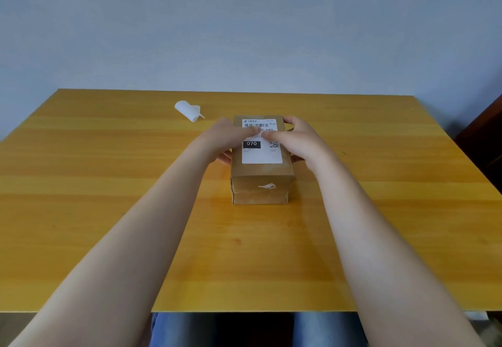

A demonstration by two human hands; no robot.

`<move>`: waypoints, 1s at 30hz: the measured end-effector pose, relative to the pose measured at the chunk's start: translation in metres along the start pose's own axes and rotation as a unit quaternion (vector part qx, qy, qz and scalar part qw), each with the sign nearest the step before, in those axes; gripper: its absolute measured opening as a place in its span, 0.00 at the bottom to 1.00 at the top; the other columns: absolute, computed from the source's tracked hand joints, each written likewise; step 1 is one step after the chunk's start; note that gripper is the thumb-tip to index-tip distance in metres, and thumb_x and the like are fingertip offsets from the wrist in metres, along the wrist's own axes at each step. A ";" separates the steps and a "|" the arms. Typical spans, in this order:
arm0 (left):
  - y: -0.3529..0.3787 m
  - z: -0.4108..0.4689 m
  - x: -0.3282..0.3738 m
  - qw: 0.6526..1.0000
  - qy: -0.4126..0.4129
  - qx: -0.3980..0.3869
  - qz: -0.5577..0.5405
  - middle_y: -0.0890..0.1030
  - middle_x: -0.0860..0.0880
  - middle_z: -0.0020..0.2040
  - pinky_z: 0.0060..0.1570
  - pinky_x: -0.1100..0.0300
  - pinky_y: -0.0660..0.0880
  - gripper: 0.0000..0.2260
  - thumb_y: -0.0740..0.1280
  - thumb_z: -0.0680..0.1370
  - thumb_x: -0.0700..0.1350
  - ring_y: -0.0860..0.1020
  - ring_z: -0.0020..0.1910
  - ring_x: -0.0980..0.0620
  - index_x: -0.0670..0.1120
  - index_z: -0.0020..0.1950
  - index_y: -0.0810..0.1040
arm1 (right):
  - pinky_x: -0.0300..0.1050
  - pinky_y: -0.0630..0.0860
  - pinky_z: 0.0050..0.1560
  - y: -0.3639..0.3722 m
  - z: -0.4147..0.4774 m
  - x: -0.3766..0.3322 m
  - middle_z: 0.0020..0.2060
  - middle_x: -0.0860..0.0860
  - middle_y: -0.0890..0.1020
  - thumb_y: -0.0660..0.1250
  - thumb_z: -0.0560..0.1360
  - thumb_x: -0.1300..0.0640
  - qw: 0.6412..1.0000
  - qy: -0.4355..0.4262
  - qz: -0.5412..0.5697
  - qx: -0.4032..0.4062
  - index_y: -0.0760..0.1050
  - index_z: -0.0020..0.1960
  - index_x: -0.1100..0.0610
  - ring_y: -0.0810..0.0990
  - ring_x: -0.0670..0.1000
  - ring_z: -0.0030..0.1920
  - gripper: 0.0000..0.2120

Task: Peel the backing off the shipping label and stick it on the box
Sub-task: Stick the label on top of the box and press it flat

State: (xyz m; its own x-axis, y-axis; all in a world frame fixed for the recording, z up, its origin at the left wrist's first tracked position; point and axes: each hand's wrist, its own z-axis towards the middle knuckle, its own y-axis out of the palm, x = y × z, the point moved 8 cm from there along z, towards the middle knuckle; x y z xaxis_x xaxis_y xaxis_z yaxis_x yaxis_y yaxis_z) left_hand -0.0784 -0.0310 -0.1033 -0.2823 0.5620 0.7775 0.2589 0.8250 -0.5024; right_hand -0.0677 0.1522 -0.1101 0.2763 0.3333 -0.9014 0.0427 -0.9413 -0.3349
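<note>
A brown cardboard box (pixel 260 186) stands in the middle of the wooden table. The white shipping label (pixel 262 153) with a barcode, a black "070" block and a QR code lies flat on the box's top. My left hand (pixel 231 137) rests on the box's left side, its fingers stretched across the label's upper part. From the right, my right hand (pixel 296 137) lies over the box, fingertips pressing on the label beside the left fingers. The curled white backing sheet (pixel 188 111) lies on the table, behind and to the left of the box.
The yellow wooden table (pixel 108 183) runs to a pale wall at the back. A dark piece of furniture (pixel 486 140) stands off the table's right edge. My knees in blue jeans (pixel 320 330) show below the near edge.
</note>
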 end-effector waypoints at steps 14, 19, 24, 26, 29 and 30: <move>0.004 -0.003 0.002 0.997 0.029 0.064 0.032 0.82 0.46 0.47 0.37 0.54 0.80 0.15 0.73 0.79 0.56 0.84 0.49 0.43 0.47 0.50 0.73 | 0.43 0.75 0.36 0.001 0.003 0.000 0.54 0.48 0.81 0.78 0.76 0.52 1.000 -0.011 -0.011 0.019 0.66 0.78 0.52 0.81 0.42 0.42 0.35; 0.001 0.006 -0.001 0.993 0.018 0.092 0.066 0.83 0.47 0.44 0.42 0.52 0.83 0.20 0.72 0.77 0.61 0.86 0.45 0.41 0.44 0.51 0.76 | 0.45 0.77 0.37 0.000 0.011 0.001 0.58 0.50 0.83 0.79 0.75 0.46 0.998 -0.004 -0.040 0.039 0.67 0.74 0.53 0.82 0.46 0.44 0.34; -0.002 0.011 0.004 0.986 0.011 0.109 0.124 0.81 0.48 0.37 0.31 0.59 0.76 0.23 0.69 0.78 0.64 0.83 0.32 0.45 0.43 0.46 0.73 | 0.47 0.79 0.39 -0.002 0.021 0.002 0.57 0.50 0.84 0.78 0.72 0.40 0.995 0.010 -0.082 0.056 0.69 0.68 0.53 0.85 0.54 0.54 0.32; -0.003 0.013 0.004 0.985 0.005 0.113 0.130 0.80 0.49 0.36 0.28 0.60 0.72 0.23 0.68 0.78 0.65 0.81 0.28 0.45 0.43 0.46 0.73 | 0.48 0.80 0.39 -0.003 0.024 0.002 0.57 0.50 0.83 0.77 0.72 0.39 0.994 0.016 -0.094 0.062 0.69 0.65 0.53 0.85 0.55 0.55 0.31; -0.004 0.017 0.002 0.986 -0.006 0.106 0.125 0.82 0.47 0.38 0.28 0.60 0.73 0.24 0.68 0.77 0.65 0.82 0.29 0.44 0.43 0.52 0.75 | 0.47 0.79 0.36 -0.003 0.028 0.002 0.56 0.51 0.83 0.76 0.72 0.38 0.993 0.025 -0.101 0.061 0.69 0.65 0.53 0.85 0.56 0.55 0.31; -0.004 0.018 0.002 0.987 -0.005 0.101 0.124 0.83 0.47 0.39 0.28 0.59 0.75 0.23 0.68 0.77 0.64 0.83 0.29 0.43 0.43 0.50 0.76 | 0.47 0.78 0.35 -0.003 0.029 0.002 0.56 0.51 0.83 0.76 0.72 0.38 0.992 0.029 -0.108 0.060 0.68 0.65 0.53 0.84 0.56 0.55 0.31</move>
State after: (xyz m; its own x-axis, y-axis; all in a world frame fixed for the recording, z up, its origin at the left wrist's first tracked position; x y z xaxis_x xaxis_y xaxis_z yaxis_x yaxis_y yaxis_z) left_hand -0.0972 -0.0317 -0.1065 -0.2435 0.7474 0.6181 0.1320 0.6569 -0.7423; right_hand -0.0950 0.1574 -0.1185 0.3278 0.5203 -0.7886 -0.0075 -0.8332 -0.5529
